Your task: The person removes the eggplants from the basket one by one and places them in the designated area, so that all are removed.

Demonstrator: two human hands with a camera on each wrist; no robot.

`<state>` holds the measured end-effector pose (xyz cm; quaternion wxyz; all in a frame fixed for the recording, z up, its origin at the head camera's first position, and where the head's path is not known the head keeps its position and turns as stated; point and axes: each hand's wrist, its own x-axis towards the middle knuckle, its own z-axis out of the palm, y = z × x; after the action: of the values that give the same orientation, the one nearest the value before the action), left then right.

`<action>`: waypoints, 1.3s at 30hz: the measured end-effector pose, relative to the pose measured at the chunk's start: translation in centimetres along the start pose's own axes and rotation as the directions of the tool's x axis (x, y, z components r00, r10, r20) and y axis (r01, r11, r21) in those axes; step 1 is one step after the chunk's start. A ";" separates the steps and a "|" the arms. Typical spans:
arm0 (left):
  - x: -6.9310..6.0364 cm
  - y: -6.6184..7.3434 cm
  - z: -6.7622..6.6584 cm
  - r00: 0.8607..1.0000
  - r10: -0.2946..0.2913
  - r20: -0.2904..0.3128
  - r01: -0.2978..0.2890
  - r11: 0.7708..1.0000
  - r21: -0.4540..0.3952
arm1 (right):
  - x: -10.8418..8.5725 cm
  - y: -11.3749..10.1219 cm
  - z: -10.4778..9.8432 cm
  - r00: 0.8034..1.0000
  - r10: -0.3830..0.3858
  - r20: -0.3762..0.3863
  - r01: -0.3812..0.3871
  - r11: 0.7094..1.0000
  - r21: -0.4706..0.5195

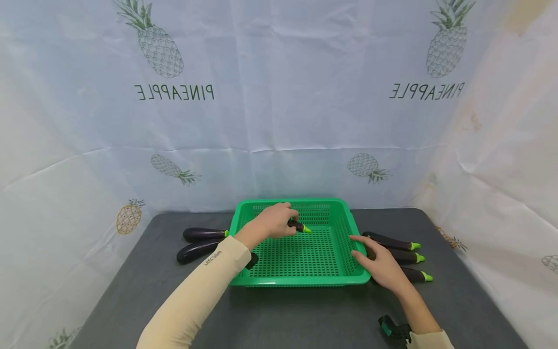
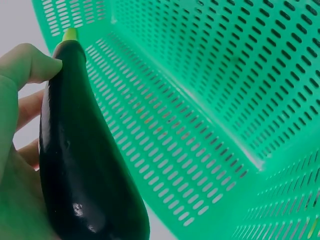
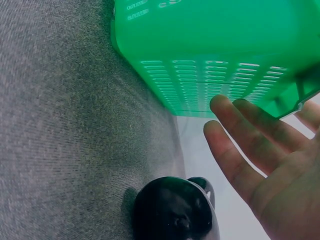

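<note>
My left hand (image 1: 275,220) holds a dark purple eggplant (image 2: 85,145) with a green stem, above the inside of a green plastic basket (image 1: 301,280). In the left wrist view the thumb presses near the stem end and the other fingers lie behind the eggplant. My right hand (image 1: 379,261) is at the basket's right rim, its fingers extended and spread. The right wrist view shows several of those fingers (image 3: 245,125) along the outside of the perforated wall; whether they touch it, I cannot tell.
Two eggplants (image 1: 198,251) lie left of the basket on the dark grey table (image 1: 279,320). Three more eggplants (image 1: 416,275) lie to its right, partly behind my right hand. A pale curtain (image 1: 279,121) with pineapple prints hangs behind and along the sides.
</note>
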<state>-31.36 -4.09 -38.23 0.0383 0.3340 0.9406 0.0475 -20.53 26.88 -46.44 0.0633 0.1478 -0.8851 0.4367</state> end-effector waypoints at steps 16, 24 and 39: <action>-2.8 -0.3 -2.2 0.995 0.040 -0.087 -0.039 0.999 0.018 | 0.1 0.1 -0.1 1.000 0.009 0.021 -0.010 0.999 0.037; -5.2 -0.7 -3.0 0.985 0.059 -0.160 -0.060 0.998 0.000 | 0.0 0.3 -0.1 1.000 0.001 0.013 -0.001 1.000 0.028; -10.0 -2.4 -3.6 0.953 0.012 -0.303 -0.053 0.990 -0.130 | 0.1 -0.1 -0.2 1.000 0.016 0.019 -0.017 0.999 0.035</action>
<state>-25.51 -12.44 -34.49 -0.0837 0.3348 0.9243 0.1627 -20.63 26.99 -46.24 0.0489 0.1456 -0.8791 0.4513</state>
